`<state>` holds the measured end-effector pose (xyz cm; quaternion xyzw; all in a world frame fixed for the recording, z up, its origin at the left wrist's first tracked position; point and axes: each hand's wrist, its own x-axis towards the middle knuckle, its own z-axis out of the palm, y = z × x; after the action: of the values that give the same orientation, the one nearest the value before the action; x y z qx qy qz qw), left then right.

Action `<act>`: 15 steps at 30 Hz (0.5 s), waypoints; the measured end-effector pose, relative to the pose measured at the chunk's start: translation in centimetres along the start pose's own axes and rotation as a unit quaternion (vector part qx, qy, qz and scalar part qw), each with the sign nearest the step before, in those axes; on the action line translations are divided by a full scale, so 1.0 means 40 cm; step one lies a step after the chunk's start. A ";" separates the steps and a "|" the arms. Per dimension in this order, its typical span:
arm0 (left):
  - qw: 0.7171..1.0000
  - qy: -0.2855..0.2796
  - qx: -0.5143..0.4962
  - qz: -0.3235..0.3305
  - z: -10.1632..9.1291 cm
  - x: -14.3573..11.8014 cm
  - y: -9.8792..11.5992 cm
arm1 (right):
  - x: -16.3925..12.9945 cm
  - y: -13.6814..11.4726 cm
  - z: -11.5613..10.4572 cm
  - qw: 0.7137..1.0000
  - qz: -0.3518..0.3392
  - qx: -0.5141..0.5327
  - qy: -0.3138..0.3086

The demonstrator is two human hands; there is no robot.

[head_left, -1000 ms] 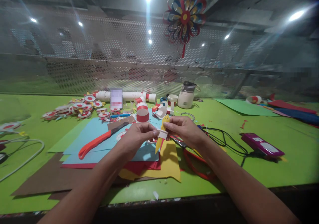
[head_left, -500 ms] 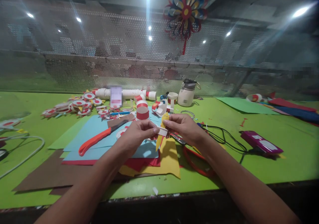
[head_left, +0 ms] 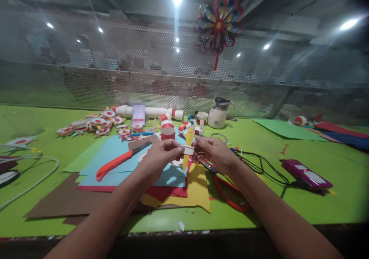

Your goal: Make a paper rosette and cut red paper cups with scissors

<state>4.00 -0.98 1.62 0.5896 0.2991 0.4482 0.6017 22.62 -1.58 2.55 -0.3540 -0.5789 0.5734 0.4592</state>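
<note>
Head view: we look down on a green table (head_left: 351, 174), with a stack of paper sheets (head_left: 115, 180), brown, blue, red and yellow, lying below our 2 hands. Our left hand (head_left: 161, 153) and right hand (head_left: 217, 151) face each other with a narrow gap between their fingertips. A red-handled knife (head_left: 113, 165) lies left of them; scissors (head_left: 211, 168) lie partly under the right. Between our hands stands a slim yellow piece (head_left: 189, 136), its long axis nearly upright, its top leaning slightly right. Across its front runs a small white strip (head_left: 188, 150), long axis left to right. Our left thumb and finger pinch its left end; our right fingers are just beside its right end, and we cannot tell whether they grip anything.
</note>
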 end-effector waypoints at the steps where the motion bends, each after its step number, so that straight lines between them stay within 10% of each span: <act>1: 1.000 0.010 0.001 0.006 -0.001 0.001 0.000 | -0.001 0.002 0.003 1.000 -0.001 -0.005 -0.004; 15: 0.997 0.020 -0.057 -0.045 0.002 -0.002 0.015 | -0.005 0.016 0.020 0.999 -0.034 -0.026 0.019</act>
<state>3.91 -1.13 2.20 0.5309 0.3110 0.4491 0.6478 21.86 -1.98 1.94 -0.3568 -0.5965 0.5354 0.4797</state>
